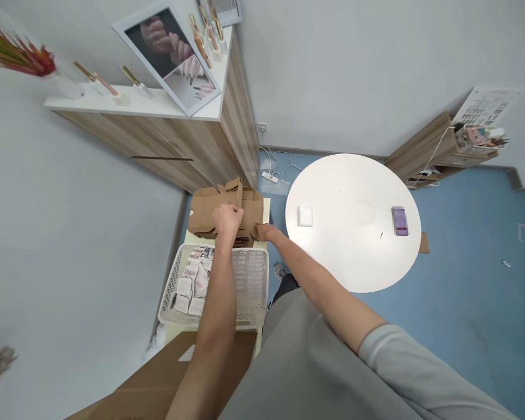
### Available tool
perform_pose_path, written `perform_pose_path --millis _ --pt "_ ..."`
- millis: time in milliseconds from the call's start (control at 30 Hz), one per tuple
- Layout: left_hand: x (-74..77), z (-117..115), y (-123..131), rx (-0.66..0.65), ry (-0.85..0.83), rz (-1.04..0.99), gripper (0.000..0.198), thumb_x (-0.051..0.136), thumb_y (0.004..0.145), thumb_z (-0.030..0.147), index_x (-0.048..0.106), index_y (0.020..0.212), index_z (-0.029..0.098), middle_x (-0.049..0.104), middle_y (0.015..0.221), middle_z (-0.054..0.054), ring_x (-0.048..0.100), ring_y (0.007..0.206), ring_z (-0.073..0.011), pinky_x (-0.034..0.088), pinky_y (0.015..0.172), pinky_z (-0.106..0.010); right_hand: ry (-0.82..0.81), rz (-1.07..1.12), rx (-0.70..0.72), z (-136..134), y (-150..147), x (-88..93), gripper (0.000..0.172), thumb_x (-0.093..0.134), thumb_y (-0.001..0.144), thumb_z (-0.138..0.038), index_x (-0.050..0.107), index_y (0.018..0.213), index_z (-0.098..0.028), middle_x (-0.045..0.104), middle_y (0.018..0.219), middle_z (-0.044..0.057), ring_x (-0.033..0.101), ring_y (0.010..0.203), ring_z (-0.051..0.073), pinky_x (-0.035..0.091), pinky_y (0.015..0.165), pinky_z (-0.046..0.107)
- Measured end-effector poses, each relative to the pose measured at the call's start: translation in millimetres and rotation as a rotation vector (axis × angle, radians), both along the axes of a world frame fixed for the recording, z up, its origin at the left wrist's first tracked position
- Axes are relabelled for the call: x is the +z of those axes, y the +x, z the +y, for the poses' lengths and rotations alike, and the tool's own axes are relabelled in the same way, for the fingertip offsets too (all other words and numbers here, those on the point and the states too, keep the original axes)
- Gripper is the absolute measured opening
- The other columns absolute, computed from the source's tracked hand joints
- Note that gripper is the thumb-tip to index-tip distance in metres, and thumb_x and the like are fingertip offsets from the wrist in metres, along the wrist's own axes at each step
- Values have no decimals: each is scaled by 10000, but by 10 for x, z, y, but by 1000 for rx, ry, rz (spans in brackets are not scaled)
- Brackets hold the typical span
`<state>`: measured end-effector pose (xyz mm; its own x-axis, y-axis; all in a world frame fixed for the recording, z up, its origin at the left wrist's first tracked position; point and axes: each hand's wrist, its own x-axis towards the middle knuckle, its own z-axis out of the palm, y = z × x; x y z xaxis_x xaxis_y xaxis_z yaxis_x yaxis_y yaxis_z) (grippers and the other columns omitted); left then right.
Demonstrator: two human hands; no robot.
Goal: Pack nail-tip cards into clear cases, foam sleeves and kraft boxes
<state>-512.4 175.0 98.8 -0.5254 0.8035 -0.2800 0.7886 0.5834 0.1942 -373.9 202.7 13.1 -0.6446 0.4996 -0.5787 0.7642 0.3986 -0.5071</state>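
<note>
A stack of flat brown cardboard box blanks [205, 210] lies on a pale yellow surface [266, 205] beside the wall. My left hand [226, 220] rests on the stack with its fingers curled in, gripping a blank. My right hand [265, 231] is at the stack's near right corner, fingers tucked under or against the cardboard edge. Just in front of the stack stands a white plastic basket [254, 315] holding several small packets [191, 289] on its left side.
A round white table [354, 256] stands to the right with a small white box [305, 216] and a purple item [399, 220]. A wooden cabinet [192, 146] rises behind the stack. A brown carton [157, 373] sits near me. A power strip [269, 175] lies on the blue floor.
</note>
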Motion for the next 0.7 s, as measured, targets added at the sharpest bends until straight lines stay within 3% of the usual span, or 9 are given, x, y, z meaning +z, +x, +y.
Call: perform_pose_path --millis 100,200,267,333,400,467,567,700 --pt "503 -81 113 3 109 74 324 607 931 271 903 1040 196 826 1334 -170 799 1141 -380 604 990 -424 -17 89 -36 1 227 107 543 593 1053 -234 603 1590 -151 736 1525 164 762 1294 278 603 1111 365" --pt "886 -151 400 -52 238 71 342 577 966 284 885 1095 213 728 1548 -107 781 1210 -366 608 1012 -425 -37 309 -202 5 701 237 594 486 1112 -253 517 1695 -144 701 1582 137 745 1340 255 572 1171 361" --pt "1028 -158 703 -129 282 44 358 535 1010 272 860 1136 191 678 1612 -108 761 1258 -374 608 1014 -434 -37 480 -366 30 1140 339 597 465 1128 -315 528 1703 -164 612 1678 119 702 1410 270 585 1167 382" --pt "1053 -123 1079 -223 309 14 372 488 1054 263 835 1146 165 605 1685 -134 743 1293 -389 609 1020 -453 -29 588 -522 71 1639 451 604 474 1131 -381 531 1711 -224 569 1717 80 701 1389 274 623 1113 396" --pt "949 -51 1498 -333 335 -21 389 448 1088 260 817 1151 154 529 1745 -152 734 1312 -389 609 1042 -467 12 629 -671 115 2157 564 599 489 1131 -429 555 1698 -243 595 1696 77 719 1307 258 641 1072 388" --pt "724 41 1927 -456 365 -59 402 419 1105 245 805 1175 154 491 1771 -154 720 1351 -371 602 1088 -468 62 647 -798 143 2665 653 609 490 1135 -491 566 1689 -250 593 1700 79 719 1240 238 657 1018 367" --pt "233 179 2545 -635 398 -118 413 413 1108 203 786 1276 144 492 1772 -148 621 1512 -344 582 1171 -450 149 647 -951 126 3373 688 645 483 1130 -564 555 1696 -262 564 1725 89 701 1210 231 663 980 360" --pt "-490 250 3283 -814 281 -191 523 397 1062 90 728 1467 97 533 1736 -171 578 1566 -326 612 1164 -448 234 586 -1118 -15 4176 517 676 478 1117 -552 518 1719 -246 535 1742 133 694 1263 251 659 947 370"
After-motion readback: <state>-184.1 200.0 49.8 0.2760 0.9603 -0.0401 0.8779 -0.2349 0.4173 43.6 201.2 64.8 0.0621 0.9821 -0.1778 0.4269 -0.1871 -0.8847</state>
